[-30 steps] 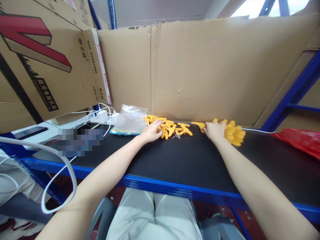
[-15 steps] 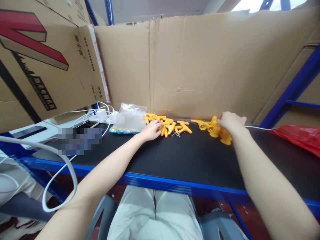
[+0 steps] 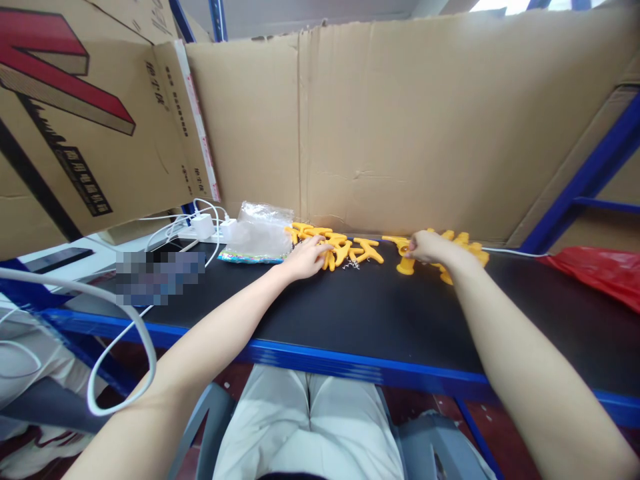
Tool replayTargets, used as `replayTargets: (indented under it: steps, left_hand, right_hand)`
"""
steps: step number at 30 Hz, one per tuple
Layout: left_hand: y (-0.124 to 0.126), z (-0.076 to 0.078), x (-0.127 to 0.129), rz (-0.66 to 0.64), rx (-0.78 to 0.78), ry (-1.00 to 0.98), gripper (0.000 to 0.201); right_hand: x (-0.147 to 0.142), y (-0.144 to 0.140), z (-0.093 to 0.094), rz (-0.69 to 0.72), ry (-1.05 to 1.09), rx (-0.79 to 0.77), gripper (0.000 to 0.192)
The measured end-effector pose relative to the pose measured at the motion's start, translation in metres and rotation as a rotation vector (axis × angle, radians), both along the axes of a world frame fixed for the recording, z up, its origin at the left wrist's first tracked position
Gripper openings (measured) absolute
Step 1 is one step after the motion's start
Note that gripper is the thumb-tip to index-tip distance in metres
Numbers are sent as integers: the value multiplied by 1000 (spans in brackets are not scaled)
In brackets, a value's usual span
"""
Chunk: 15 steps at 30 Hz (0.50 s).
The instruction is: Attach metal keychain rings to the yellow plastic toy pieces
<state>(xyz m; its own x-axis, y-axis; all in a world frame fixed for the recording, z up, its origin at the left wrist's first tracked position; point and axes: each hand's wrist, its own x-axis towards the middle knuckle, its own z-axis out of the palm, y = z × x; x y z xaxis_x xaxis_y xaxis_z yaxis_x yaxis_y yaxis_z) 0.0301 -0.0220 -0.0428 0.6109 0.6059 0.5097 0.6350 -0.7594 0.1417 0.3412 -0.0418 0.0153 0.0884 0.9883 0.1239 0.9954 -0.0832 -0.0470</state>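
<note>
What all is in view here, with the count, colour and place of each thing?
plastic pieces: a pile, yellow, back of shelf under left hand
assembled pieces: a heap, yellow, right of the pile
plastic bag: one, clear, left of the pile
shelf: one, black top with blue edge, in front
cardboard wall: one, brown, behind shelf
chargers: two, white, far left with cables
red bag: one, far right
left hand: on the pile
right hand: pinching a yellow piece
</note>
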Motion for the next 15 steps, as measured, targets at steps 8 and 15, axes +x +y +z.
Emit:
replayTargets:
  steps: [8,15]
  left_hand:
    - [0,-2,3,93,-49,85,53]
    - [7,-4,-1,99,-16,41,43]
  right_hand:
    - [-38,-11,0,103,251,-154,18]
    - [-48,-12,-15,190,265,-279,18]
